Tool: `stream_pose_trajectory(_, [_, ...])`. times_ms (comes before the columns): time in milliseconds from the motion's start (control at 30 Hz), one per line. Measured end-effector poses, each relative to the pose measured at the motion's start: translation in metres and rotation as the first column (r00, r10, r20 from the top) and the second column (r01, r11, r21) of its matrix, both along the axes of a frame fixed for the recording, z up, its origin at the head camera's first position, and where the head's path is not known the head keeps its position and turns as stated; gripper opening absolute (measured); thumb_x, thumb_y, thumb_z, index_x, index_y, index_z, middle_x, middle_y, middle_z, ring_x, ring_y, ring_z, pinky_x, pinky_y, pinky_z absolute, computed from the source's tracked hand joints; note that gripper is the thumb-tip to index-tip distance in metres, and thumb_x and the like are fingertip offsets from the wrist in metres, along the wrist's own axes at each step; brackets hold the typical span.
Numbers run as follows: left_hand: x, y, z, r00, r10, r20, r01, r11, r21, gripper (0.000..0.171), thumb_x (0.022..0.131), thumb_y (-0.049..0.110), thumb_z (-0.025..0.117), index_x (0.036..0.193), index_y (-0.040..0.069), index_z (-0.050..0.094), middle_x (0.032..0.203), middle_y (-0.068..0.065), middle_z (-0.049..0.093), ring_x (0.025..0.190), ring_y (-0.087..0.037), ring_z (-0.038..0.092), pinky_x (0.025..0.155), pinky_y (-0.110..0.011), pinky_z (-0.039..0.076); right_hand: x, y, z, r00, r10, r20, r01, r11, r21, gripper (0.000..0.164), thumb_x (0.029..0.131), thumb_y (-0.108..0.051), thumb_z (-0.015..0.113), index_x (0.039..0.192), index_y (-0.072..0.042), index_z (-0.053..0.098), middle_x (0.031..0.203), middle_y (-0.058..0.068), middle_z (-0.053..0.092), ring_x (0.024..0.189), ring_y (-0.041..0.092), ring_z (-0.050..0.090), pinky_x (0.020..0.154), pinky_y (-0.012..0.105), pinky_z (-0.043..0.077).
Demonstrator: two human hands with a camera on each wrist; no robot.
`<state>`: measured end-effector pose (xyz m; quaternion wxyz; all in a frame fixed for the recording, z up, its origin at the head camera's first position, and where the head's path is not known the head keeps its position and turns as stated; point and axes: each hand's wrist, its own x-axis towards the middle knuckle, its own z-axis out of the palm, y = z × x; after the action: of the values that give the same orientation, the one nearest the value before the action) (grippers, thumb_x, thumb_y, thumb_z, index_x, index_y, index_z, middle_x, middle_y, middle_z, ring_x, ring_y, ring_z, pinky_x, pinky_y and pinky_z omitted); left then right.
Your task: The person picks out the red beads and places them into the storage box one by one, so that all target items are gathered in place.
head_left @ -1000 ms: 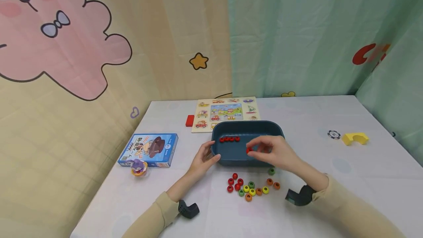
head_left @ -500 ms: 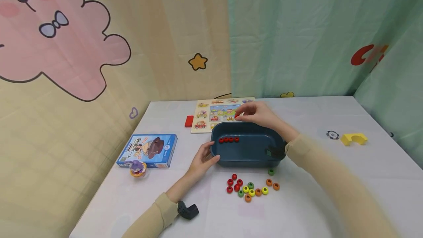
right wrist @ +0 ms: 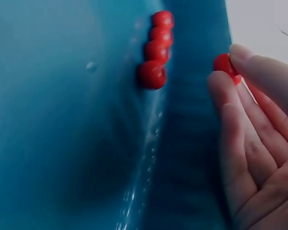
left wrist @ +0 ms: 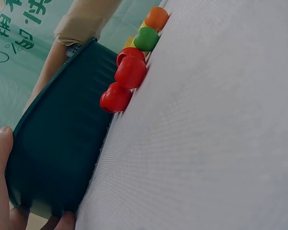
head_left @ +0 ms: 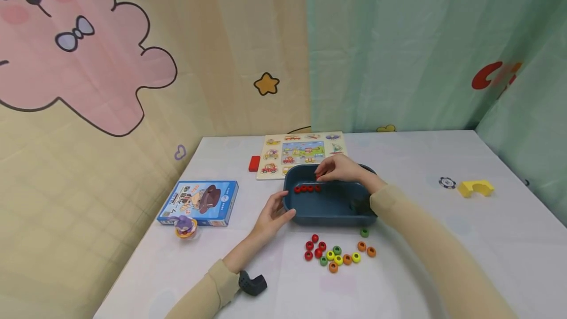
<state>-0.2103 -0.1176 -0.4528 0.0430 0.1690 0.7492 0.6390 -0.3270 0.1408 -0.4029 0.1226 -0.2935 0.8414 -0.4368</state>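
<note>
My left hand (head_left: 269, 214) grips the left end of a dark blue-green tub (head_left: 332, 220), thumb and fingers about its corner; the left wrist view shows the thumb at the rim. Above the tub's far side, my right hand (head_left: 343, 169) pinches a red bead (right wrist: 223, 64) between thumb and fingertips. A second bit of red shows just behind that bead in the right wrist view. Inside the tub, several red beads (right wrist: 153, 74) form a row along the far wall. On the table before the tub lie loose red beads (head_left: 318, 253), green, yellow and orange beads (head_left: 347, 259).
Behind the tub lies a picture puzzle board (head_left: 270, 174), with a red block (head_left: 254, 163) beside it. To the left are a blue box (head_left: 199, 201) and a small purple figure (head_left: 184, 225). A poker chip (head_left: 447, 182) and a yellow arch block (head_left: 476, 188) lie right.
My right hand has gone from the tub's right side up past its far rim, then come back lower over the row, still pinching the red bead. The left hand stays at the tub.
</note>
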Motion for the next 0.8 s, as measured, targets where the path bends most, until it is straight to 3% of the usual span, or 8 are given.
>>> stream_pose_trajectory(100, [-0.004,0.000,-0.007,0.999,0.006,-0.038,-0.006,1.000,-0.010,0.059,0.083,0.030,0.063,0.133,0.013,0.035,0.139,-0.008,0.035,0.125,-0.022,0.035,0.096,-0.032,0.037,0.000,0.000,-0.003,0.999,0.027,-0.022,-0.025,0.996,0.082,0.025,0.075,-0.018,0.072,0.095,-0.003,0.066,0.082,0.001,0.066,0.072,0.014,0.062,0.066,0.027,0.053])
stream_pose_trajectory(267, [-0.006,-0.001,-0.011,0.993,-0.013,-0.118,0.012,1.000,-0.011,0.059,0.085,0.027,0.061,0.133,0.005,0.033,0.137,-0.018,0.034,0.125,-0.027,0.035,0.095,-0.033,0.038,0.000,0.003,-0.006,0.995,0.083,-0.054,-0.072,0.979,0.191,0.021,0.075,-0.014,0.072,0.093,-0.006,0.066,0.082,-0.001,0.066,0.071,0.010,0.061,0.064,0.025,0.052])
stream_pose_trajectory(567, [-0.004,-0.002,-0.006,0.999,-0.026,-0.020,0.027,1.000,0.015,0.061,0.084,0.024,0.062,0.134,0.008,0.032,0.140,-0.013,0.032,0.127,-0.023,0.031,0.099,-0.035,0.033,0.000,0.004,-0.011,0.990,0.133,-0.041,-0.120,0.966,0.229,0.018,0.077,-0.012,0.069,0.094,-0.009,0.065,0.087,-0.001,0.066,0.077,0.009,0.061,0.067,0.025,0.051])
stream_pose_trajectory(800, [0.009,0.001,0.017,0.999,-0.033,-0.012,0.033,0.999,-0.010,0.060,0.086,0.020,0.060,0.134,0.002,0.030,0.140,-0.019,0.030,0.127,-0.029,0.031,0.098,-0.037,0.033,-0.001,0.004,-0.014,0.992,0.123,-0.009,-0.119,0.969,0.215,0.020,0.078,-0.012,0.068,0.098,-0.010,0.064,0.092,0.000,0.065,0.082,0.012,0.061,0.068,0.025,0.051])
